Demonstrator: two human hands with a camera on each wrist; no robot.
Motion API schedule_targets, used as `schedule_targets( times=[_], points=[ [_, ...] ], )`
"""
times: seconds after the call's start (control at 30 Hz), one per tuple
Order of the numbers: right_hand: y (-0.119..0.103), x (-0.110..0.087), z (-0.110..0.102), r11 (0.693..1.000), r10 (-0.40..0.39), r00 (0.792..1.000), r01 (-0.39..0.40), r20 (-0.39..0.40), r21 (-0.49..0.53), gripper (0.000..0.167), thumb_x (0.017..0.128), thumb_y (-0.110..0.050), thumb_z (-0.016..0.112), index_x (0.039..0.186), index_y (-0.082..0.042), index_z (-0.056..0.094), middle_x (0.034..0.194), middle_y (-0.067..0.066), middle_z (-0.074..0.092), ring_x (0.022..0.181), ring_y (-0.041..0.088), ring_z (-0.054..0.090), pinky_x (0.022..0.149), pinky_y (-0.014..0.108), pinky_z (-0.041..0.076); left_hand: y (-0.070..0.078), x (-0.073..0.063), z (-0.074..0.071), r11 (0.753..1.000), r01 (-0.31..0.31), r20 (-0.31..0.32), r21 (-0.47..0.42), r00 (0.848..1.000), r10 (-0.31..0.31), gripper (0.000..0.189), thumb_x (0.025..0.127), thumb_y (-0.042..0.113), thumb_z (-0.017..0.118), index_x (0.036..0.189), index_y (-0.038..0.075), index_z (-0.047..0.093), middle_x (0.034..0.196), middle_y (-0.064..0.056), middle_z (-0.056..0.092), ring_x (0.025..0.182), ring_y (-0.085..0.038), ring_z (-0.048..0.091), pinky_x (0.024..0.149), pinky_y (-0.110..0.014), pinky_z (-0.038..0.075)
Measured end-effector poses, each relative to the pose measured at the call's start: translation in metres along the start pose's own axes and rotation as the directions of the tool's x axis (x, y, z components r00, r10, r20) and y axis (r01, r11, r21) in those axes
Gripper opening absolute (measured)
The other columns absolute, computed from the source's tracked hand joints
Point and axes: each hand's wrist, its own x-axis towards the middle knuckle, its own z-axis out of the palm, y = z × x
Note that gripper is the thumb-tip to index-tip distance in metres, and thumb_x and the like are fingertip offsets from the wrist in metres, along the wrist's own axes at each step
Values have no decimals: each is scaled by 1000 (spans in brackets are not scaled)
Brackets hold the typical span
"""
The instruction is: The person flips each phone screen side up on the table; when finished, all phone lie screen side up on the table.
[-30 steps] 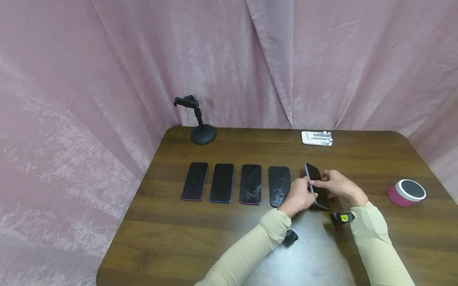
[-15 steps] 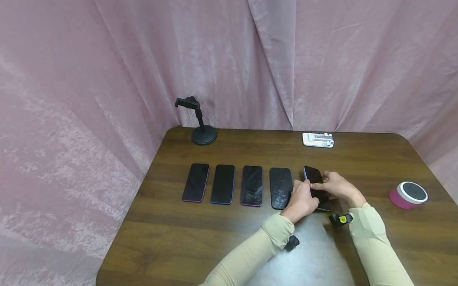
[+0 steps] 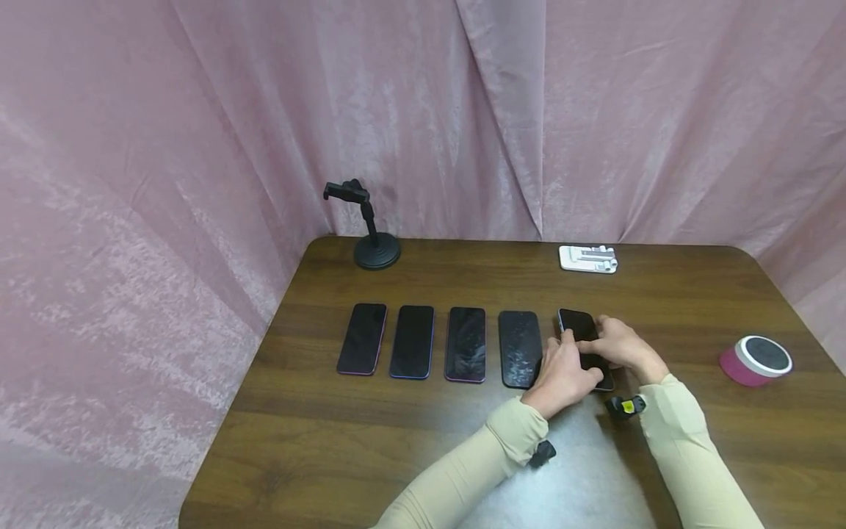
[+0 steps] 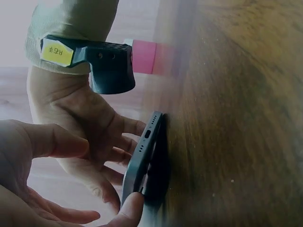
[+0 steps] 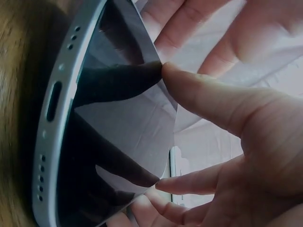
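Note:
The rightmost smartphone (image 3: 578, 323) lies screen up under both hands. In the left wrist view its left edge is slightly raised over a dark gap. A fingertip of my left hand (image 3: 562, 373) touches that edge; the left thumb stands off the phone. My right hand (image 3: 624, 345) holds the phone from the right, its thumb on the glass and other fingers at the far side, partly hidden. The right wrist view shows the phone's pale bottom edge (image 5: 54, 101) close up. To the left lies a dark smartphone (image 3: 519, 342) with a smudged screen, close beside my left hand.
Further left, three smartphones (image 3: 465, 344) lie in the same row. A black phone stand (image 3: 377, 252) is at the back left. Near the back edge lies a white folded stand (image 3: 587, 258). A pink-and-white round object (image 3: 753, 360) sits at the right on the wooden table (image 3: 297, 441).
The tilted phone has come down almost flat. My left hand has loosened, its thumb swinging out to the right. My right hand stays at the phone's right side.

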Motion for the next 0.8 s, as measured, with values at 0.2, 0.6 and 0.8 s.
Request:
schedule_targets(
  times=[0.2, 0.6, 0.8],
  points=[
    [-2, 2, 5, 984, -67, 996, 55, -64, -168, 65, 83, -18, 73, 121, 26, 45, 101, 36, 60, 91, 44, 58, 78, 53, 50, -1, -5, 3, 1000, -16, 7, 18, 1000, 16, 67, 79, 32, 78, 135, 11, 50, 114, -14, 62, 109, -25, 56, 90, -30, 47],
    [-8, 0, 8, 979, -28, 996, 11, -83, -205, 64, 84, -18, 71, 123, 25, 44, 105, 38, 53, 99, 49, 50, 84, 60, 45, -1, -6, 5, 1000, -10, 20, -2, 1000, 10, 72, 80, 31, 79, 138, 8, 43, 120, -17, 60, 111, -28, 54, 90, -30, 46],
    [-6, -1, 8, 976, -24, 996, 4, -88, -219, 70, 86, -22, 72, 127, 26, 41, 109, 41, 51, 102, 52, 50, 85, 61, 45, 2, -7, 7, 998, -17, 47, 56, 999, 14, 68, 80, 32, 79, 133, 9, 43, 118, -16, 59, 110, -27, 52, 89, -29, 46]
  ],
)
